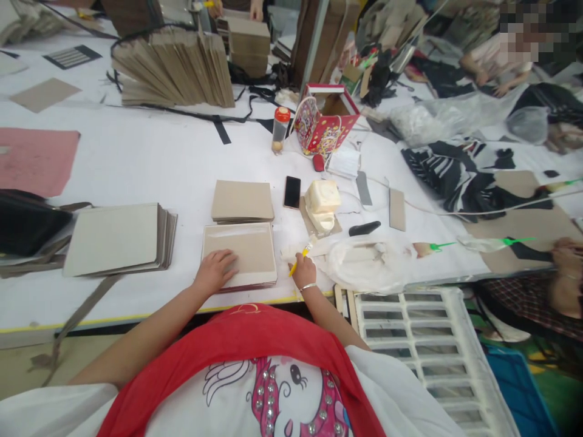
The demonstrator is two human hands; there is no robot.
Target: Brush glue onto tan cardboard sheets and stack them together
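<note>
My left hand (215, 271) lies on the left part of a tan board panel (250, 255), its fingers stretched out. The panel has a pale border and rests on a low stack near the table's front edge. In my right hand (304, 271), just right of that stack, is a small brush (300, 258) with a yellow handle, its tip pointing up and away. Behind the panel sits another stack of tan boards (243, 200). A white, glue-smeared tray (359, 264) is to the right of my right hand.
Grey boards (113, 240) are stacked at left. A phone (292, 192), a cream block (322, 203), a lidded bottle (280, 130) and a red patterned bag (325, 121) stand beyond. A white slatted rack (414, 340) is at lower right. Other people work at right and at the back.
</note>
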